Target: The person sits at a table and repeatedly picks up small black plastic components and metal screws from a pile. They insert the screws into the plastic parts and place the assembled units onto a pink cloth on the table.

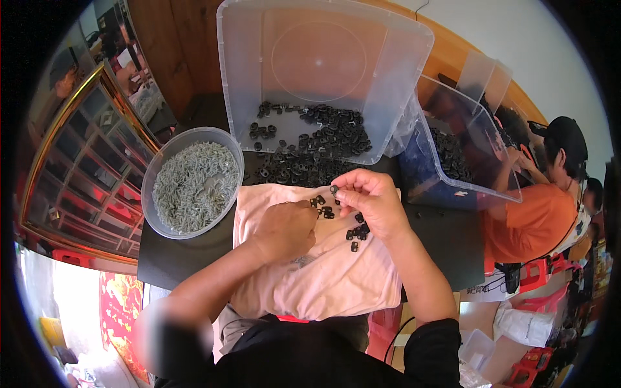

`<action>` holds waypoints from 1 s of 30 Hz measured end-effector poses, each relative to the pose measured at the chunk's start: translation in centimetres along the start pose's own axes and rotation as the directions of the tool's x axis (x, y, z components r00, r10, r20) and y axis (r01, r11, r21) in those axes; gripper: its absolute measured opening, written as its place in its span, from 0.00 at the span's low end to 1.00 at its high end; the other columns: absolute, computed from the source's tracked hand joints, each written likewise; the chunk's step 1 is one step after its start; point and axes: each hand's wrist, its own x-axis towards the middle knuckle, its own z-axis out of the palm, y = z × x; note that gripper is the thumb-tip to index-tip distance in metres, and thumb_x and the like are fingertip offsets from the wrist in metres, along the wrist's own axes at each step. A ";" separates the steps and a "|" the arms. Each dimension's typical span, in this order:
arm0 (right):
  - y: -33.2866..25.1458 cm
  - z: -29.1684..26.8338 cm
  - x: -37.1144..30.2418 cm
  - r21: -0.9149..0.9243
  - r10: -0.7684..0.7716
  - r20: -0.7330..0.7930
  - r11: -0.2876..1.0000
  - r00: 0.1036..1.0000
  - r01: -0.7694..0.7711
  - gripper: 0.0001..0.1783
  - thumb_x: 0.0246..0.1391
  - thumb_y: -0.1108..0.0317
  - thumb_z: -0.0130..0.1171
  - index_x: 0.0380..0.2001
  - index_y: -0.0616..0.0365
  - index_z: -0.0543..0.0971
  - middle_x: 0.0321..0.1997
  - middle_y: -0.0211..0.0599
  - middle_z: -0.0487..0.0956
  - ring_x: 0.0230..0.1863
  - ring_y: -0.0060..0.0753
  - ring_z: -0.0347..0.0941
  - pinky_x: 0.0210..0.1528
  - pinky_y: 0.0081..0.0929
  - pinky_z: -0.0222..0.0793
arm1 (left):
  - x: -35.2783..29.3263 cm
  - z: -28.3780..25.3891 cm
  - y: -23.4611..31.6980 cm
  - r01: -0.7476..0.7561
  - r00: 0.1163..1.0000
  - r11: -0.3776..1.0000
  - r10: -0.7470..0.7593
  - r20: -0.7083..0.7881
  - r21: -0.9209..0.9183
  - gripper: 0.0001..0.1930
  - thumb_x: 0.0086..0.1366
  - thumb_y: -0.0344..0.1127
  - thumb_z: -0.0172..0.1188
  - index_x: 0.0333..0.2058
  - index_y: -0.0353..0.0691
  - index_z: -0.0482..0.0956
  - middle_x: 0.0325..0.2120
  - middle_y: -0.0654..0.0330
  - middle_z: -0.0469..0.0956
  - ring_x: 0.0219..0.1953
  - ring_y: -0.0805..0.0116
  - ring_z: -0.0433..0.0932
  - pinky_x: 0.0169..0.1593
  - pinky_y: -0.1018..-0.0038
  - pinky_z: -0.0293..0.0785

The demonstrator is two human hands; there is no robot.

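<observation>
The right hand (375,202) pinches 1 black part (334,189); I cannot tell what the curled left hand (284,229) hides.

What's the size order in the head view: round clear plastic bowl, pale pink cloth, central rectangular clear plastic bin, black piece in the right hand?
1. Central bin
2. Pink cloth, partly covered
3. Round bowl
4. Black piece

parts (363,229) on cloth (336,271), bowl (147,187) left
</observation>
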 end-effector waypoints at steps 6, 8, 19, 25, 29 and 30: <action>0.1 0.5 0.0 0.011 -0.041 -0.024 0.999 0.999 0.041 0.07 0.47 0.81 0.55 0.32 0.66 0.76 0.25 0.30 0.76 0.20 0.16 0.69 0.24 0.14 0.67 | -0.3 0.2 -0.2 -0.066 0.997 0.997 0.067 -0.029 0.025 0.08 0.49 0.31 0.54 0.27 0.33 0.75 0.32 0.49 0.75 0.34 0.54 0.77 0.37 0.64 0.74; 0.2 0.5 0.0 -0.013 -0.049 -0.028 0.999 0.998 0.049 0.07 0.47 0.82 0.55 0.32 0.66 0.76 0.25 0.30 0.76 0.20 0.15 0.69 0.24 0.14 0.67 | -0.4 0.5 -0.1 -0.074 0.997 0.995 0.076 -0.023 0.064 0.07 0.50 0.31 0.55 0.27 0.34 0.75 0.32 0.50 0.75 0.34 0.53 0.77 0.37 0.63 0.73; 0.2 0.9 -0.2 -0.082 -0.058 -0.053 0.995 0.997 0.053 0.03 0.48 0.80 0.56 0.29 0.65 0.75 0.24 0.28 0.74 0.22 0.13 0.68 0.23 0.14 0.67 | 0.8 0.2 -1.8 0.004 0.995 0.415 -0.094 -0.038 -0.910 0.04 0.55 0.24 0.57 0.30 0.32 0.73 0.21 0.60 0.75 0.24 0.76 0.74 0.26 0.78 0.69; -0.3 1.3 -0.5 -0.016 -0.034 -0.006 0.999 0.999 0.034 0.03 0.48 0.80 0.57 0.28 0.65 0.74 0.25 0.29 0.74 0.23 0.16 0.70 0.25 0.15 0.69 | 0.8 0.4 -1.6 -0.092 0.992 0.103 -0.075 -0.100 -0.990 0.03 0.58 0.24 0.57 0.32 0.35 0.74 0.23 0.65 0.74 0.25 0.81 0.71 0.28 0.84 0.69; -0.8 1.6 -0.9 -0.064 -0.040 0.004 0.997 0.999 0.041 0.03 0.49 0.78 0.57 0.28 0.65 0.74 0.24 0.28 0.73 0.23 0.16 0.70 0.26 0.15 0.69 | 0.9 0.5 -1.5 -0.102 0.990 0.047 -0.088 -0.106 -0.994 0.03 0.59 0.25 0.57 0.32 0.35 0.74 0.23 0.66 0.74 0.25 0.81 0.71 0.28 0.83 0.69; -1.0 1.6 -1.0 -0.078 -0.040 0.000 0.996 0.999 0.040 0.03 0.49 0.77 0.57 0.27 0.65 0.74 0.24 0.28 0.73 0.23 0.16 0.70 0.26 0.15 0.69 | 0.9 0.5 -1.5 -0.106 0.990 0.056 -0.087 -0.111 -0.993 0.02 0.59 0.25 0.57 0.32 0.35 0.74 0.23 0.66 0.74 0.25 0.81 0.71 0.28 0.84 0.69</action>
